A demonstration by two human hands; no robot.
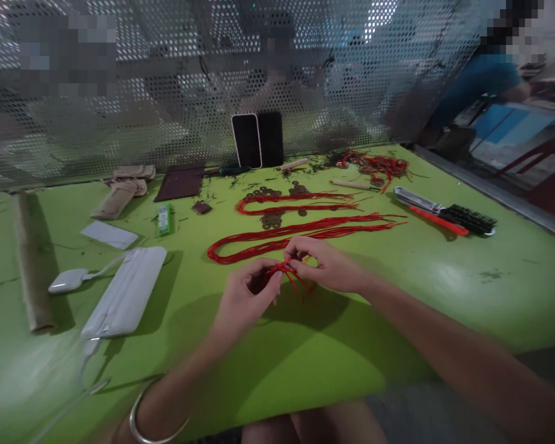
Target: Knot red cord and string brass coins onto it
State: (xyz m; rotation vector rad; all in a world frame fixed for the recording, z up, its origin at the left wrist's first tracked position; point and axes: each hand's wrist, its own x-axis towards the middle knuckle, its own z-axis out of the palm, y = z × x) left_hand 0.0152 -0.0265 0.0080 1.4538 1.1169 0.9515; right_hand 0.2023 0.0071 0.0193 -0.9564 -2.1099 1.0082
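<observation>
Pinched between the fingers of my left hand is a knotted bundle of red cord. My right hand is closed on the same cord from the other side, thumb and fingertips together. Loose red ends hang down between the two hands, above the green table. Just beyond my hands lies a long looped bundle of red cords, with a second looped bundle farther back. Several round, coin-like pieces with holes lie around that second loop.
A white power strip with a plugged charger and cable lies left, near a rolled tube. A black-bristled brush is at right. Two phones lean on the perforated metal screen. Tangled red cord sits behind. Another person sits far right.
</observation>
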